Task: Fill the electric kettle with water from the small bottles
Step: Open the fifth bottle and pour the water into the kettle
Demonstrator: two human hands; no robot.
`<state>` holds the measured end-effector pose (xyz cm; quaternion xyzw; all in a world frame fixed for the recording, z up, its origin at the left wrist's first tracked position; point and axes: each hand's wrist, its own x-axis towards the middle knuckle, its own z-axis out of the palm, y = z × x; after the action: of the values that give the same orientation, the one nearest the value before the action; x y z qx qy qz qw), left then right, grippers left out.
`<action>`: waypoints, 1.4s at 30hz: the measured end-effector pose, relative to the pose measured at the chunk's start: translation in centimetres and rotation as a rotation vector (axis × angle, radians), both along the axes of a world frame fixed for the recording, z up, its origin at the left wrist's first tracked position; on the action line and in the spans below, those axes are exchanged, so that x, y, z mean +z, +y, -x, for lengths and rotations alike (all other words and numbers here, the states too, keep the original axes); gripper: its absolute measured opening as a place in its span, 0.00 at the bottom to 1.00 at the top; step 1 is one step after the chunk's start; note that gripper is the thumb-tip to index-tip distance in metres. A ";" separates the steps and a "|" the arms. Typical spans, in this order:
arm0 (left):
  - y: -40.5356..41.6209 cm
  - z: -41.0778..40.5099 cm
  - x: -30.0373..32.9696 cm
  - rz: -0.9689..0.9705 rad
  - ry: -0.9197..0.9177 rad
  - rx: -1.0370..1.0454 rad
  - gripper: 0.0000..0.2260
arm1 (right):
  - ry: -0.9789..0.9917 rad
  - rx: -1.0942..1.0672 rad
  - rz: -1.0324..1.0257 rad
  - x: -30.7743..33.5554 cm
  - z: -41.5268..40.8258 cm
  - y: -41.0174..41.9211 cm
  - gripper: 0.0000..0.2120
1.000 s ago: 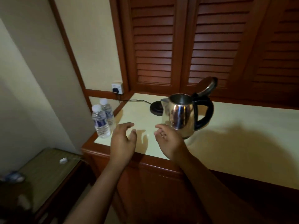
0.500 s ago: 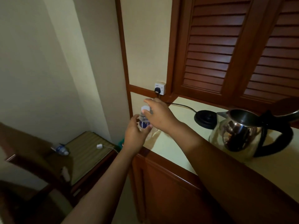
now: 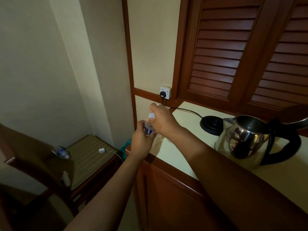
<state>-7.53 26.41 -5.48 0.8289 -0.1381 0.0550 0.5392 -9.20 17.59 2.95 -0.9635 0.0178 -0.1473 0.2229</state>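
At the counter's (image 3: 181, 120) left end, the left hand (image 3: 141, 142) curls its fingers round the body of a small water bottle (image 3: 148, 129), held upright, while the right hand (image 3: 162, 120) pinches its white cap (image 3: 151, 115) from above; the steel kettle (image 3: 246, 140) stands lid-open to the right, beside its black base (image 3: 210, 124)

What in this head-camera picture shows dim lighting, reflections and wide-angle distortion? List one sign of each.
Head view: the room is dim, the lower left corner falling into deep shadow; the steel kettle mirrors dark shapes on its side; wall edges and shutters lean and splay as a wide lens bends them; the bottle is mostly hidden between the hands.
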 end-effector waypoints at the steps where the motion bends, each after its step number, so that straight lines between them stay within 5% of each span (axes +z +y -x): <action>1: 0.0 0.3 -0.1 -0.003 -0.013 -0.005 0.22 | 0.004 0.007 -0.014 0.1 0.4 -0.2 0.11; 25: -7.4 5.9 1.3 0.083 -0.071 -0.444 0.24 | 0.038 0.000 -0.002 5.2 10.3 -10.3 0.09; 33: -9.7 6.7 2.0 0.053 -0.105 -0.487 0.23 | 0.090 -0.259 0.087 5.1 11.5 -12.3 0.18; 42: -12.1 7.0 3.0 0.010 -0.060 -0.558 0.21 | 0.167 -0.037 0.025 6.6 12.8 -16.2 0.12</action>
<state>-14.52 14.28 -2.44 0.7541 -0.3769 -0.0704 0.5333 -22.03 1.34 9.54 -0.9746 0.0522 -0.0706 0.2061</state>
